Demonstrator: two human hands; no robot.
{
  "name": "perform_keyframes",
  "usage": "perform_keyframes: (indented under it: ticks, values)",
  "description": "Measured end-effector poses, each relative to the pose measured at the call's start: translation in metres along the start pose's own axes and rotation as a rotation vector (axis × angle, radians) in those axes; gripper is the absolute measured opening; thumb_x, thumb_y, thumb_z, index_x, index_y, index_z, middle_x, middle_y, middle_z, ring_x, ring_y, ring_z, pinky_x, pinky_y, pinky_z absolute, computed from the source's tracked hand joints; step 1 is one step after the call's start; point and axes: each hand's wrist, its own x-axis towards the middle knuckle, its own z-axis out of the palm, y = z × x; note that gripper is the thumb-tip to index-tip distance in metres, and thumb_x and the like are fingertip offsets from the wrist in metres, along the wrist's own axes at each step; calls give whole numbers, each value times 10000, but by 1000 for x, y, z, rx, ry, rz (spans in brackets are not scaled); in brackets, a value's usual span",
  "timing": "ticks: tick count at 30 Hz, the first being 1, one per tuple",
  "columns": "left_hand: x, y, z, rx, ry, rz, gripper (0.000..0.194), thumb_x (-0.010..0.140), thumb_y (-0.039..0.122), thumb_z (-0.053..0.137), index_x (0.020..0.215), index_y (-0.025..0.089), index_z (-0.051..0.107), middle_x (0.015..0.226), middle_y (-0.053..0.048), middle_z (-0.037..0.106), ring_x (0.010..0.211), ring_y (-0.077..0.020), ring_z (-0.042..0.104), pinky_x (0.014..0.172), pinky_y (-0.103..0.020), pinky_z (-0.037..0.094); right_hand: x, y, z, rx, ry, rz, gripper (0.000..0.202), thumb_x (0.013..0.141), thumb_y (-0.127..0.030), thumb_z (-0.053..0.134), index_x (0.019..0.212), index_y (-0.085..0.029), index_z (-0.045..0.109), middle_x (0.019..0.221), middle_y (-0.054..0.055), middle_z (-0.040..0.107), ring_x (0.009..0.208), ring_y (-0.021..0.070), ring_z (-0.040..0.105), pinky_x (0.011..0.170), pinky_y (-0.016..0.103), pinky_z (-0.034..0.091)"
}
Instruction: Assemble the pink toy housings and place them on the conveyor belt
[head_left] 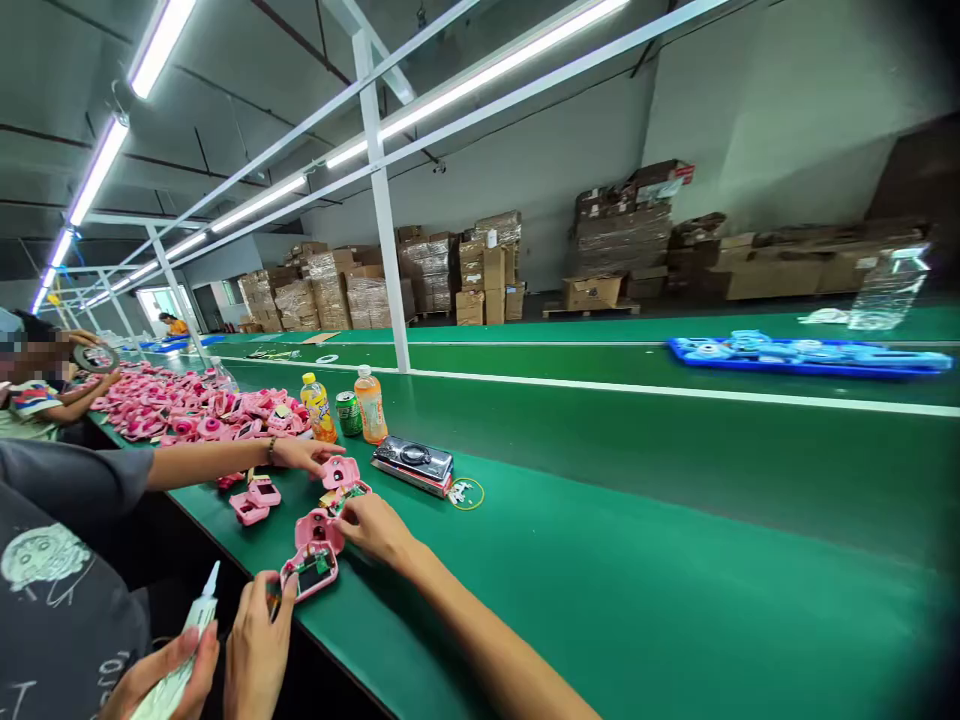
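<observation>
My left hand (259, 640) pinches the near edge of an opened pink plastic case (315, 572), whose lower half holds a green circuit board and a dark panel. My right hand (375, 530) has its fingers closed at the right edge of that case's raised lid; its fingertips are partly hidden. Just beyond is a second opened pink case (339, 473), also with a board inside. A co-worker's hand (300, 455) reaches to its lid. Beside my left hand, another hand, apparently the co-worker's, holds a whitish tube (176, 670) with its nozzle upward.
More pink cases (251, 500) and a large pink heap (202, 400) lie to the left. Bottles (370, 405), a green can (348, 412), a black device on a box (414, 462) and a yellow ring (466, 494) stand beyond. A blue tray (810, 367) holds light-blue parts.
</observation>
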Motion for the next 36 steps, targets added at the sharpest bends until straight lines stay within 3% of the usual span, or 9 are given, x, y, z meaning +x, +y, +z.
perform_keyframes:
  ticks: [5, 9, 12, 16, 19, 22, 26, 30, 36]
  values:
    - [-3, 19, 9, -29, -214, 12, 358, 970, 510, 569, 807, 199, 637, 669, 28, 591, 613, -147, 579, 607, -256, 467, -58, 16, -43, -15, -31, 94, 216, 933, -298, 623, 800, -151, 710, 761, 23, 710, 683, 136, 603, 653, 251, 453]
    - [-10, 62, 45, -246, -547, 171, 248, 925, 447, 594, 1015, 231, 675, 896, -18, 694, 798, -193, 636, 750, -277, 486, -144, 31, -109, -82, 31, 260, 295, 956, -382, 540, 842, -177, 718, 825, 42, 740, 757, 181, 641, 714, 293, 479]
    - [-21, 85, 69, -426, -661, 197, 383, 895, 350, 601, 1262, 239, 605, 1039, -41, 689, 904, -200, 649, 861, -293, 498, -194, 18, -131, -207, 226, 372, 260, 930, -418, 578, 935, -197, 715, 959, 76, 736, 878, 226, 663, 815, 355, 522]
    - [-31, 89, 85, -527, -685, 194, 597, 901, 319, 569, 1470, 230, 410, 982, -19, 632, 835, -172, 629, 877, -301, 506, -200, -12, -98, -227, 355, 314, 268, 912, -363, 655, 1139, -222, 679, 1109, 87, 706, 1005, 237, 660, 885, 359, 518]
    - [-33, 83, 84, -588, -703, 220, 636, 908, 229, 500, 1518, 247, 318, 1082, -44, 618, 962, -172, 646, 984, -339, 496, -175, -26, -61, -105, 190, 364, 171, 841, -262, 733, 997, -199, 700, 926, 48, 734, 833, 213, 676, 733, 302, 502]
    - [-33, 73, 85, -653, -645, 141, 706, 889, 234, 542, 1541, 265, 274, 1229, -86, 583, 1056, -182, 652, 971, -354, 532, -159, -23, -41, -22, 193, 384, 51, 855, -190, 676, 808, -196, 656, 804, 24, 717, 722, 186, 653, 643, 274, 467]
    - [-31, 69, 89, -816, -580, -119, 673, 909, 510, 584, 1473, 165, 455, 1185, -129, 640, 801, -169, 668, 719, -314, 584, -161, -7, -35, -258, 363, 230, 105, 937, -194, 563, 843, -219, 603, 850, 41, 694, 794, 208, 654, 712, 313, 511]
    - [-32, 80, 86, -866, -583, -213, 709, 870, 669, 591, 1266, 88, 683, 845, -70, 723, 572, -128, 553, 566, -262, 502, -168, -8, -36, -438, 186, -8, 174, 943, -114, 509, 1005, -213, 638, 1026, 82, 696, 936, 221, 657, 817, 341, 542]
    - [-31, 88, 80, -958, -593, -244, 637, 862, 629, 610, 1183, 93, 736, 882, -88, 754, 546, -128, 577, 519, -241, 507, -160, -16, -46, -154, 269, 139, 189, 979, -200, 558, 1144, -216, 648, 1064, 66, 706, 946, 192, 654, 875, 331, 529]
